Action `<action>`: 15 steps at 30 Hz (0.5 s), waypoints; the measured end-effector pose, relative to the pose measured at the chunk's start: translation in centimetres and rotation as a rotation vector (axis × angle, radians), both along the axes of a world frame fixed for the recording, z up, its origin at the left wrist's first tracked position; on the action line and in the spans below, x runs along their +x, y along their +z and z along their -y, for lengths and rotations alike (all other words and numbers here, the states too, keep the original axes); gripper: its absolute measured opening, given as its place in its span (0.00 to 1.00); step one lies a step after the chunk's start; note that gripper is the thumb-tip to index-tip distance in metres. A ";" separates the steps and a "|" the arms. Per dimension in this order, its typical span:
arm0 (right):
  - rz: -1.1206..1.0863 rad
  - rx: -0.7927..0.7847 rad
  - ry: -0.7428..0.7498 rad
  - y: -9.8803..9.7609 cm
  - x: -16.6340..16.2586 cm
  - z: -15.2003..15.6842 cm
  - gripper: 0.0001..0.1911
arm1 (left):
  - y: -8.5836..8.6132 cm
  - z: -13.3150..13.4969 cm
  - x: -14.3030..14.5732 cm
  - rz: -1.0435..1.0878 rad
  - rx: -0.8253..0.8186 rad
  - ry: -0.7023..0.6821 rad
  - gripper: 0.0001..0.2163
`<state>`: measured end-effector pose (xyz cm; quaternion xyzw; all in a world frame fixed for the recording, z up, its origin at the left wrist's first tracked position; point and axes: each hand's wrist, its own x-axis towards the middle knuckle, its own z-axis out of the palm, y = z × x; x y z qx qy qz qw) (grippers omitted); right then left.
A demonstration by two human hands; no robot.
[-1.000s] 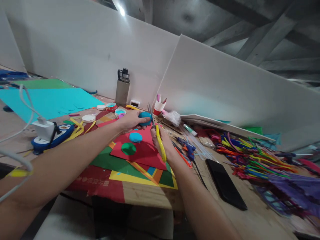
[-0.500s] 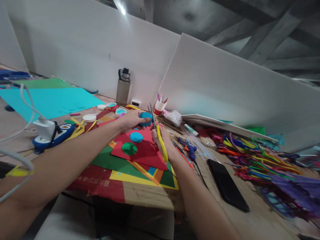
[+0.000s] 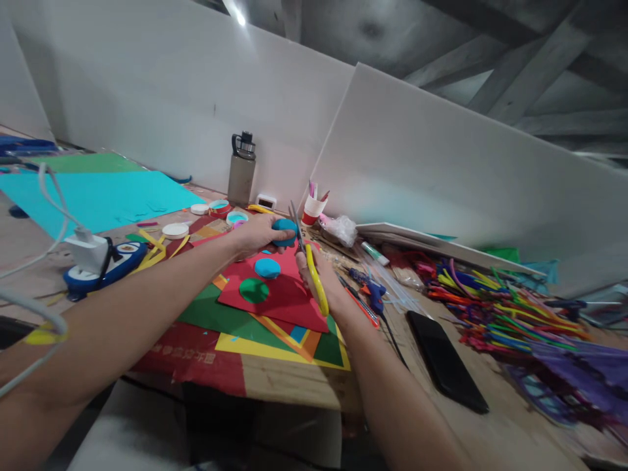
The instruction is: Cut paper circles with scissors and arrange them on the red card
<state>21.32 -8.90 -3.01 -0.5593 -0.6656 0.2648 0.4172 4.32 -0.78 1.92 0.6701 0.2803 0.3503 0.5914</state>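
Note:
My left hand [image 3: 260, 233] pinches a round blue paper disc [image 3: 284, 231] by its left side, above the red paper. In my right hand [image 3: 321, 271] are scissors with yellow handles [image 3: 318, 281]; their blades point up and away, beside the disc's right edge. Whether the blades touch the disc I cannot tell. Below both hands lies a red sheet [image 3: 289, 304], bearing a light blue circle [image 3: 267, 268] and a green circle [image 3: 254, 290]. Green, orange and yellow sheets [image 3: 275, 350] stick out from under it.
A bottle [image 3: 242, 170] and a paper cup with pens [image 3: 314, 209] stand against the white board. To the right are a glue gun [image 3: 375, 294], a black phone [image 3: 444, 360] and many coloured pipe cleaners [image 3: 505, 307]. Leftward sit a power strip [image 3: 105, 268] and a cyan sheet [image 3: 108, 196].
Both hands stay in nearly the same place. The blue disc and the scissors have shifted only very slightly.

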 end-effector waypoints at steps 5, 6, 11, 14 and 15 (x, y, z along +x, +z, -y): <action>0.015 0.009 0.029 0.3 0.0 0.1 0.23 | -0.1 -0.1 -0.1 0.014 -0.020 -0.014 0.07; 0.012 0.011 0.031 0.3 0.0 0.1 0.23 | -0.1 -0.1 -0.1 0.012 -0.019 -0.010 0.07; 0.003 0.016 0.033 0.4 -0.1 0.4 0.23 | -0.3 -0.5 0.0 -0.008 0.003 -0.004 0.09; -0.019 0.022 0.026 0.5 -0.1 0.5 0.23 | -0.4 -0.6 -0.1 -0.009 0.008 -0.007 0.10; -0.030 0.016 0.033 0.6 -0.1 0.6 0.23 | -0.4 -0.6 -0.1 -0.009 0.006 -0.010 0.10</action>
